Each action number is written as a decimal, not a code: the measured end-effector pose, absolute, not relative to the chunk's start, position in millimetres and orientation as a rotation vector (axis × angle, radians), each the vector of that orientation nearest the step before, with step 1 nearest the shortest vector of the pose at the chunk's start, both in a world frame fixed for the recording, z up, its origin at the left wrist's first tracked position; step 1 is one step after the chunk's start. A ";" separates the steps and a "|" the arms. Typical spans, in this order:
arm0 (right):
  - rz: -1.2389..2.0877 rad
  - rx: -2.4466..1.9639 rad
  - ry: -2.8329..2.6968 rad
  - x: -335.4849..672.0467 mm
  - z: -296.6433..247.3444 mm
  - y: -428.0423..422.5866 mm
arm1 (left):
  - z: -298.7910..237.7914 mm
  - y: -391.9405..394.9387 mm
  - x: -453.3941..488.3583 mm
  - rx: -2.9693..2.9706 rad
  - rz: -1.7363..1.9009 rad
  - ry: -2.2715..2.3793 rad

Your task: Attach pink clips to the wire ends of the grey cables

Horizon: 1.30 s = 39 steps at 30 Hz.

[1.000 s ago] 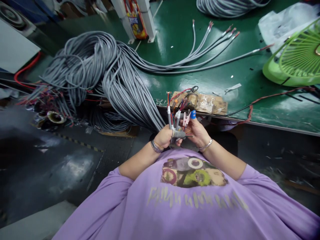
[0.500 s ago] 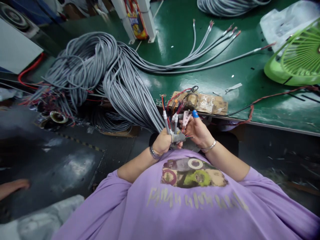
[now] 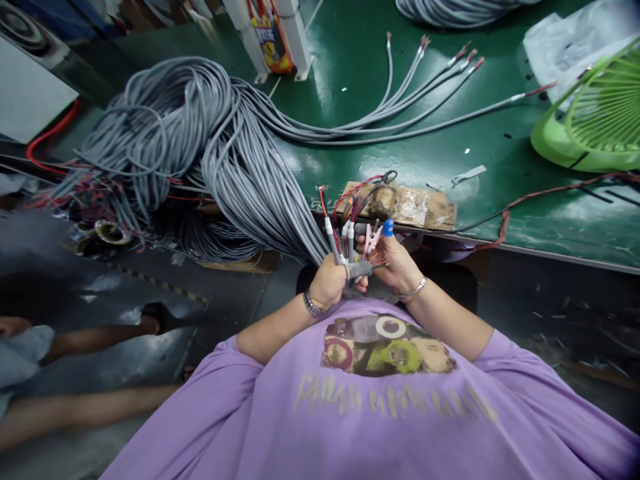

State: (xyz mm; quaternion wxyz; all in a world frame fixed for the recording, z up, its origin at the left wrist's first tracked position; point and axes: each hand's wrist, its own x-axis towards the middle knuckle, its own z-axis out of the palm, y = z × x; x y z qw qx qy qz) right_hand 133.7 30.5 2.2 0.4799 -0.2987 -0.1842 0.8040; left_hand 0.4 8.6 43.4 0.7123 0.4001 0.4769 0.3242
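Observation:
My left hand (image 3: 327, 280) is closed in a fist round the ends of a few grey cables (image 3: 334, 243), held upright close to my chest, with coloured inner wires fanning out at their tips. My right hand (image 3: 395, 263) sits right beside it, fingers curled and pinching at those coloured wires (image 3: 367, 240); its forefinger wears a blue finger cot (image 3: 387, 227). Both wrists carry bracelets. The held cables run back into a big heap of grey cables (image 3: 200, 153) draped over the table's left edge.
A green table (image 3: 440, 153) holds several cut grey cables with stripped ends (image 3: 425, 80), a taped cardboard pad (image 3: 415, 205) at the front edge, a green fan grille (image 3: 595, 113), a plastic bag and a red cord. Another person's legs (image 3: 85, 373) cross the dark floor at left.
My hands have stayed at the cable ends, the right fingers shifting slightly among the wires. Another person has walked into view on the floor at the left.

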 end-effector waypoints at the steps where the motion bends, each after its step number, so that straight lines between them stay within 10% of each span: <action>1: 1.971 -0.737 -0.422 133.3 1.8 31.3 | 42.8 8.4 0.2 0.891 0.719 1.062; 39: 1.914 -0.721 -0.393 136.2 16.4 23.5 | 35.8 -0.7 2.2 0.913 0.845 1.097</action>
